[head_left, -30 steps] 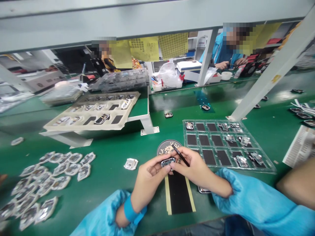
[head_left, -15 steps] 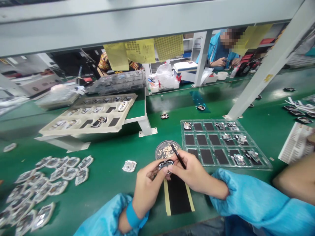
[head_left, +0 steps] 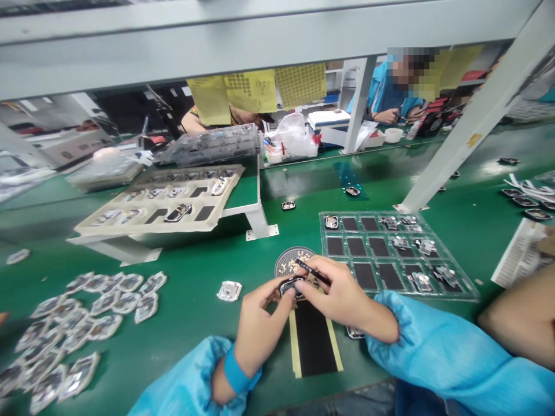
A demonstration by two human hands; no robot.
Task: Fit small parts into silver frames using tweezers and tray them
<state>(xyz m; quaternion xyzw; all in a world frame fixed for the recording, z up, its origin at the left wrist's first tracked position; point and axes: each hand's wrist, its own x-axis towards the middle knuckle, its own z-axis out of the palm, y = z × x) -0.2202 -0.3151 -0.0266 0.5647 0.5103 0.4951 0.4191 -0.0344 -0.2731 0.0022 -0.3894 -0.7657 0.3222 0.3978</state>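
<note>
Currently, a small dark framed part (head_left: 293, 285) is held just above the green tabletop (head_left: 195, 323), over a black strip with yellow edges (head_left: 313, 341). The left hand (head_left: 260, 320) is closed on the part's near edge with thumb and fingertips. The right hand (head_left: 342, 294) is closed on its far edge, and a thin black tool (head_left: 313, 271) is kept between the same fingers. A round mesh dish (head_left: 291, 261) lies just behind the hands, and a clear tray of dark pockets (head_left: 392, 254) lies to the right. The part is judged light, rigid and fragile. It is best gripped by the outer rim only, with internal components left untouched.
</note>
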